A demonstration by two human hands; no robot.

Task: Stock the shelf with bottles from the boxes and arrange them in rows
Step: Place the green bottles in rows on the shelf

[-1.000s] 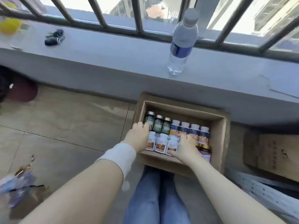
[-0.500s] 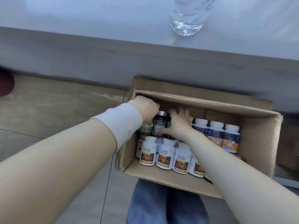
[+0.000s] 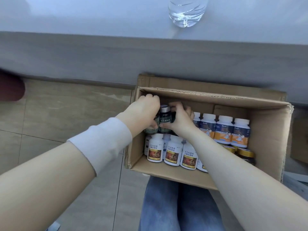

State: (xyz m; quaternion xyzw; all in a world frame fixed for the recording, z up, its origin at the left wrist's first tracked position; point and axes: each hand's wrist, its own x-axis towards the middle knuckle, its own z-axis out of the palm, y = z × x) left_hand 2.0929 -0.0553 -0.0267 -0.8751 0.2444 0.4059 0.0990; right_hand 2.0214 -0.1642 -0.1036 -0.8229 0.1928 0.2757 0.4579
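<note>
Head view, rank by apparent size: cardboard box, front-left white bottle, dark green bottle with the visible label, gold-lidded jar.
1. cardboard box
2. white bottle and dark green bottle look alike; green partly covered, so unranked
3. gold-lidded jar, partly hidden

So both hands are down in the far-left corner of the box [image 3: 270, 147]. The left hand [image 3: 143, 112] and right hand [image 3: 180, 120] are each curled round the green bottles [image 3: 165, 120] standing there. Nearer the camera there's a row of white bottles [image 3: 172, 151] with red labels. To the right are blue-and-orange bottles [image 3: 223, 130], with gold-lidded jars [image 3: 245, 155] in front of them. A clear water bottle [image 3: 186, 12] stands on the grey ledge [image 3: 83, 14] above, and jeans [image 3: 166, 205] show at the bottom.
</note>
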